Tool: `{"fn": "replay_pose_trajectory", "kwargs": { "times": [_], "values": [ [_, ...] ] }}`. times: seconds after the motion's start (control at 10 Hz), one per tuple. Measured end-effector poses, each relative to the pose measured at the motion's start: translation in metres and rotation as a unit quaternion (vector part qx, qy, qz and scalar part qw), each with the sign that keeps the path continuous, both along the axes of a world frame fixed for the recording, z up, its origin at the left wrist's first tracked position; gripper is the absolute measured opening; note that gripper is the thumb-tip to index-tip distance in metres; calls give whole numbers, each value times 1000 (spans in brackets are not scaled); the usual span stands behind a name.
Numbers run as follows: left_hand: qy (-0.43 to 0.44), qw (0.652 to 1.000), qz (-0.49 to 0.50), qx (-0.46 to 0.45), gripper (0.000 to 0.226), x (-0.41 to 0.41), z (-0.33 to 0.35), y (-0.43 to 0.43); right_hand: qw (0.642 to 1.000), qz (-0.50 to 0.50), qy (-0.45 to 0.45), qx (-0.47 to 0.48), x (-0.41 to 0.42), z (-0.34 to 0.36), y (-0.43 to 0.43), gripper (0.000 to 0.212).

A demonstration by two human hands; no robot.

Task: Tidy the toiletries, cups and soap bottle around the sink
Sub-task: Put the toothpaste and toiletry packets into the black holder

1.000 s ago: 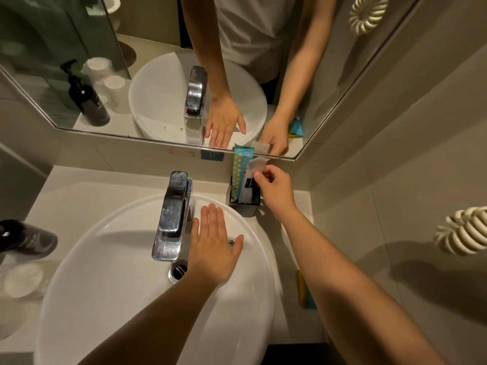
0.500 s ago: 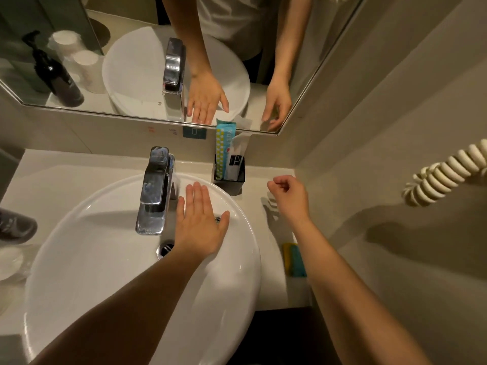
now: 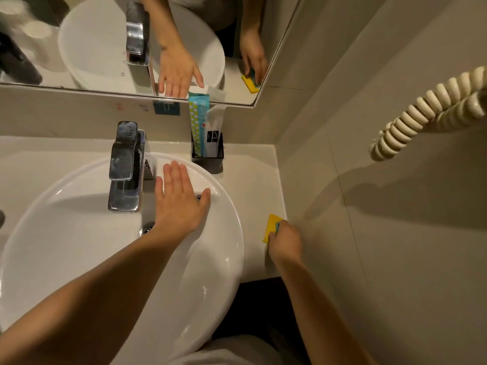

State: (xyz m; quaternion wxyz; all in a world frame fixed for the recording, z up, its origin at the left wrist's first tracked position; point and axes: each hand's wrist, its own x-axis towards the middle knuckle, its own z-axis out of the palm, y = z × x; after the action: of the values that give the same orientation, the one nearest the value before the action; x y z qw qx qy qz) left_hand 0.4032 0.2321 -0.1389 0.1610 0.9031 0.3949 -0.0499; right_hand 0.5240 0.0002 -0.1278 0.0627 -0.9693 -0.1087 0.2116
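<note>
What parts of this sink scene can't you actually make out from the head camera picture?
- Yellow and teal packet: mostly covered by the right hand; how the fingers hold it is hidden.
- Soap bottle: cut off by the left edge; its mirror image is blurred.
- Cups: seen only as blurred reflections in the mirror.
- Print on the packets in the black holder: too small to read.
- Drain: partly behind the left hand.

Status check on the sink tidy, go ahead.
Left hand flat on basin, empty. Right hand closing on yellow packet by wall. Black holder stocked. Nothing blocking.
</note>
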Motion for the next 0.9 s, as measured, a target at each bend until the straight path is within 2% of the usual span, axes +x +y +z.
{"fn": "replay_pose_trajectory", "kwargs": {
  "times": [0.1, 0.2, 0.4, 0.5, 0.7, 0.9],
  "values": [
    [3, 1000, 0, 1, 89, 0, 1, -1, 994, -43, 31, 94, -6, -3, -2, 27],
    [3, 1000, 0, 1, 89, -1, 2, -2, 984, -71, 49, 154, -11, 0, -2, 36],
    [-5, 1000, -2, -2, 90, -2, 0, -1, 978, -115, 65, 161, -13, 4, -1, 50],
    [-5, 1000, -2, 0, 89, -2, 0, -1, 970, -133, 65, 193, -13, 3, -1, 48],
    [-6, 1000, -1, -3, 89, -1, 0, -2, 940, -180, 75, 278, -2, 13, 7, 6],
    [4, 1000, -3, -2, 90, -1, 1, -2, 912, -155, 49, 378, 12, 48, 41, 7]
  ]
}}
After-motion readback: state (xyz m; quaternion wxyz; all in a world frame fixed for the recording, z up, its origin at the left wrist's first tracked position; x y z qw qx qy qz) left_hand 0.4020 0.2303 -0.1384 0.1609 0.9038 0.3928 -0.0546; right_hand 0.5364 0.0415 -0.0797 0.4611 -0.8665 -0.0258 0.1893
